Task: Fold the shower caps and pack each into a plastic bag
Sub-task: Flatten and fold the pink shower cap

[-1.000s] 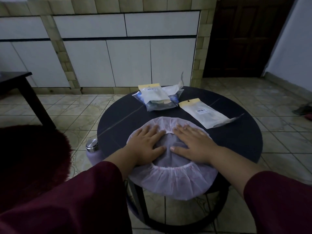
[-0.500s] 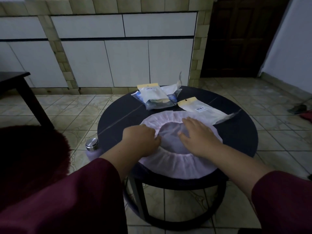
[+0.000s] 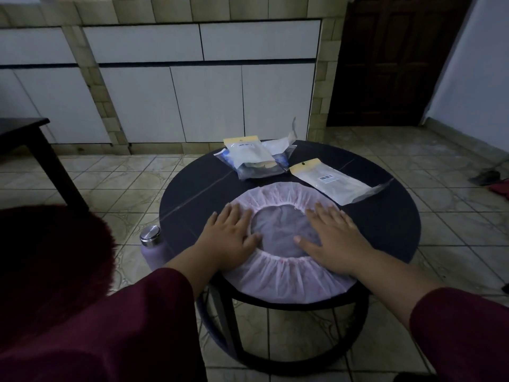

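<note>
Both hands uncurled and slid apart since half a second ago, left hand point(image 3: 230, 235) and right hand point(image 3: 332, 238) now flat, fingers spread, pressing the rim of one shower cap point(image 3: 286, 274). Head view: one cap, pale pink, gathered elastic ring, sheer centre between the thumbs, spread on a round dark counter point(image 3: 192, 199). Beyond the fingertips: one stuffed bag pile point(image 3: 254, 161), one flat plastic bag point(image 3: 330, 181). One steel-capped bottle point(image 3: 151, 238) left of left hand. Tiled floor, white cabinets, dim room.

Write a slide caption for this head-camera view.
Both hands press a white shower cap flat on a round dark table.
</note>
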